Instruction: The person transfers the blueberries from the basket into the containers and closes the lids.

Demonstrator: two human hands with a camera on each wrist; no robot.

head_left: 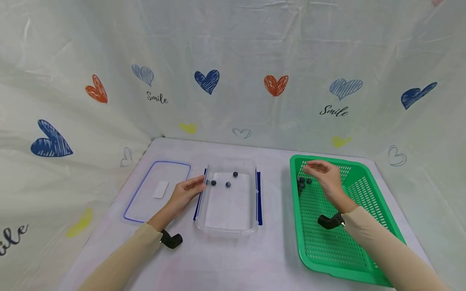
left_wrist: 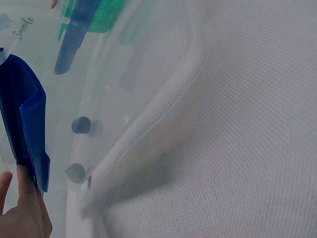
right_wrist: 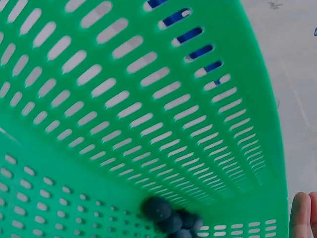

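My left hand touches the left wall of a clear plastic container with extended fingers. In the left wrist view, its fingertips meet the end of a blue side latch. Three dark blueberries lie apart on the container floor, toward its far end. Over the far left part of a green slotted basket hovers my right hand, fingers extended and no berry visible at its fingertips. Below it, several blueberries cluster in the basket's corner.
A clear lid with a blue seal lies flat left of the container, with a white rectangle on it. Another blue latch folds out on the container's right. A curtain printed with hearts hangs behind the table.
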